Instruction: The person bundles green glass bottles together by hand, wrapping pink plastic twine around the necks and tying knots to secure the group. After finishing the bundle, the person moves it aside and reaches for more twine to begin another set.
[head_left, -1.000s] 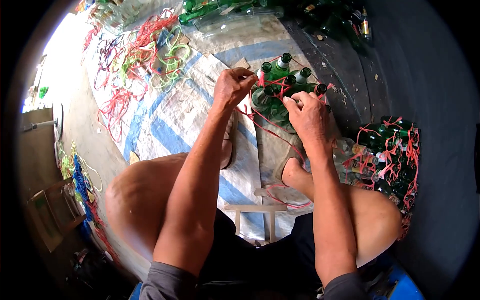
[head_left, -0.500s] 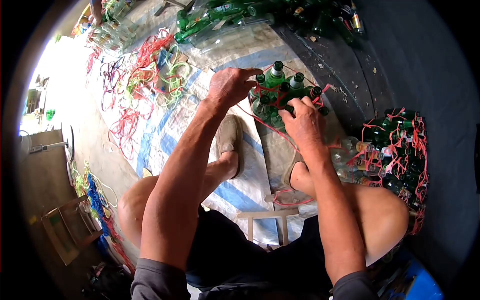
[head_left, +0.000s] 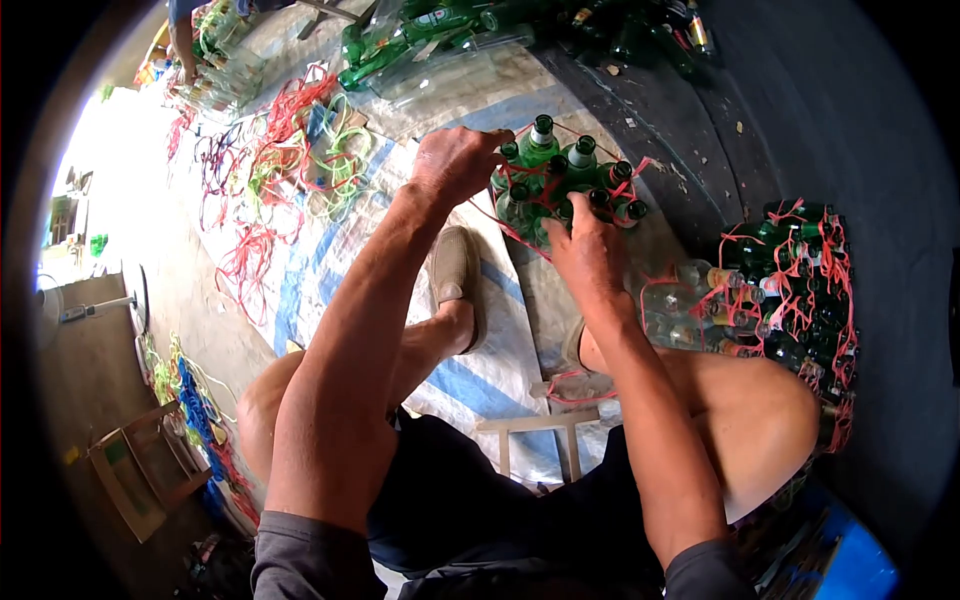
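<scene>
A cluster of green glass bottles [head_left: 582,165] stands upright on the floor sheet, with red string [head_left: 563,183] running around and between the necks. My left hand [head_left: 457,158] is at the cluster's left edge, its fingers bent together by a bottle neck; what they hold, if anything, is too small to make out. My right hand [head_left: 590,255] is at the near side of the cluster, fingers bent by the front bottle necks, with the fingertips partly hidden.
Tangled red and green string [head_left: 300,150] lies at the left. Tied bottles [head_left: 800,290] stand at the right, loose green bottles [head_left: 440,25] lie at the top. A small wooden stool [head_left: 540,424] is between my legs. Another person's arm [head_left: 182,42] shows top left.
My right hand has moved left and slightly down along the near side of the cluster. The left hand stays by the left bottle neck. The whole view has shifted slightly.
</scene>
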